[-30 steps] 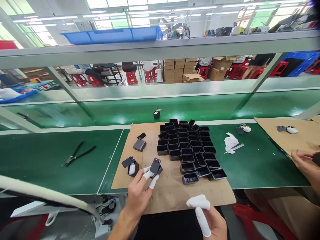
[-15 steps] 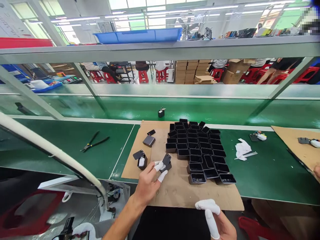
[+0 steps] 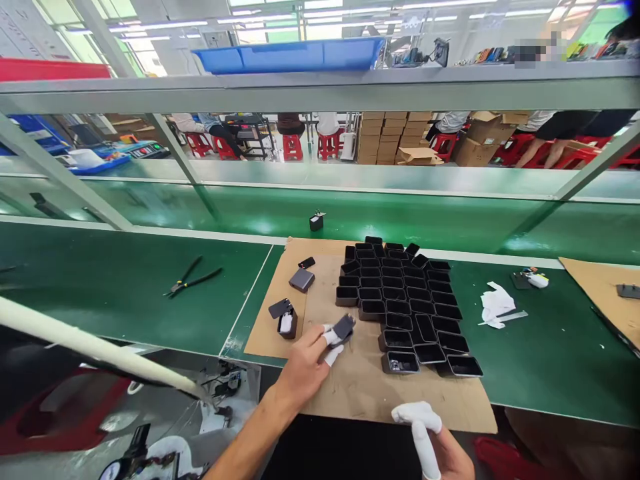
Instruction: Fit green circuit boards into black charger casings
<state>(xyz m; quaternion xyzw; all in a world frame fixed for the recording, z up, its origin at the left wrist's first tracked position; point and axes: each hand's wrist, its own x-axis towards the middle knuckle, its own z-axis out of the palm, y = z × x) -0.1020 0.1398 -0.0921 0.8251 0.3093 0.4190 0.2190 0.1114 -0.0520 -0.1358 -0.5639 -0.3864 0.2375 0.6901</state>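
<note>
My left hand [image 3: 306, 363], with white finger covers on its fingertips, is closed around a small black plug casing [image 3: 344, 327] just above the cardboard sheet [image 3: 345, 393]. A flat dark part lies over the casing's top. My right hand [image 3: 437, 437] is at the sheet's front edge, its white-covered thumb pressed against the bent index finger. Whatever may be between those fingers is hidden. Left of my left hand stands an open black casing [image 3: 287, 325] with a white part inside and a dark pronged cover [image 3: 279, 308] leaning on its rim.
Several open black casings [image 3: 395, 293] stand packed together on the sheet's right half. A closed grey-black block [image 3: 302, 280] lies at the left. Pliers [image 3: 193, 279] rest on the green table; crumpled white paper [image 3: 496, 303] lies right. A pronged plug [image 3: 316, 221] sits on the green belt behind.
The flat dark part in my left hand has tipped down towards the casing. The plug on the belt has moved left. The view has shifted slightly; my right hand keeps its pinch.
</note>
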